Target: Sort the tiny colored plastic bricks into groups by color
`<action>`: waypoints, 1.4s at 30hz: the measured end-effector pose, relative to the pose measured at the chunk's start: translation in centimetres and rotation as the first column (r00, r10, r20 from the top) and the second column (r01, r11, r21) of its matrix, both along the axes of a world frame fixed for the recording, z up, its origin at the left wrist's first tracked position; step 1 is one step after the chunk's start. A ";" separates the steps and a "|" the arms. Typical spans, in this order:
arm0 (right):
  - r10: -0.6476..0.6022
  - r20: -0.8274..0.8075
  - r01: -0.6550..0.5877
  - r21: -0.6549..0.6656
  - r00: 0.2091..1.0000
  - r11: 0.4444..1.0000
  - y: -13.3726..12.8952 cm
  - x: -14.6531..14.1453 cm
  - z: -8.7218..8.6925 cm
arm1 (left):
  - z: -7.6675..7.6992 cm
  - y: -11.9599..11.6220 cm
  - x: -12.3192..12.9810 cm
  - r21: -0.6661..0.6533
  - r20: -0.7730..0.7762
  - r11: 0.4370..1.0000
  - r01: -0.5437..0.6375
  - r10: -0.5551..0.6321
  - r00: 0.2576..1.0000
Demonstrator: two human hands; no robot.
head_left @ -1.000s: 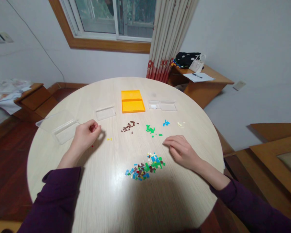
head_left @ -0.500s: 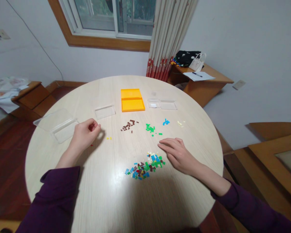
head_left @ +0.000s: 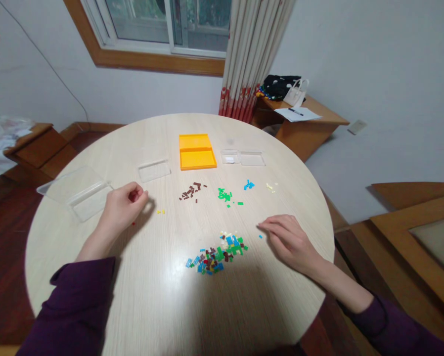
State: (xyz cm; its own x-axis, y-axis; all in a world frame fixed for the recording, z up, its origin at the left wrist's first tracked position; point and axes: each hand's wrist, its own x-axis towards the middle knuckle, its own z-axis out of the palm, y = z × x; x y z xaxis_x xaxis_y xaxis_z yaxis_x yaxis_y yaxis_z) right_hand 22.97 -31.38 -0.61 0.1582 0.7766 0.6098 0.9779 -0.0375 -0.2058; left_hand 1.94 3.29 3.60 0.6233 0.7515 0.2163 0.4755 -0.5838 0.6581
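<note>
My left hand (head_left: 122, 206) is held over the left of the table, thumb and forefinger pinched together; anything between them is too small to make out. A tiny red piece (head_left: 133, 224) lies under it, and a few yellow pieces (head_left: 161, 211) are to its right. My right hand (head_left: 289, 241) is open, fingers stretched out to the left, low over the tabletop. Just below its fingertips lies a single small blue brick (head_left: 260, 236). To the left of that hand is a mixed pile of small toy bricks (head_left: 218, 254) in blue, green, brown, white and red.
Sorted piles of brown (head_left: 191, 191), green (head_left: 225, 195), blue (head_left: 249, 185) and pale yellow bricks (head_left: 270, 187) lie across the round table (head_left: 151, 296). Behind them are an open orange case (head_left: 198, 159) and clear plastic boxes (head_left: 154, 170). A clear lidded box (head_left: 90, 201) stands left.
My right hand has moved right, away from the mixed pile, and a blue brick now shows beside its fingertips. My left hand keeps its pinch. The whole view has shifted slightly.
</note>
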 end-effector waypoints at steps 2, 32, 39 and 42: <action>0.041 0.027 -0.040 -0.040 0.999 0.998 -0.7 -0.3 0.1 | -0.1 0.0 0.0 -0.011 -0.003 1.000 0.001 -0.001 1.000; 0.035 0.007 -0.035 -0.052 0.999 0.998 2.4 1.2 -1.2 | 0.5 -0.4 0.2 -0.003 -0.009 1.000 -0.014 0.014 1.000; 0.190 -0.011 -0.190 -0.061 0.982 0.980 1.9 -2.8 -0.1 | 0.6 -0.6 0.2 0.001 -0.020 1.000 -0.010 0.010 1.000; 0.182 0.013 -0.180 -0.082 0.983 0.980 1.8 -2.7 -0.2 | 0.6 -0.6 0.2 -0.005 -0.016 1.000 -0.014 0.014 1.000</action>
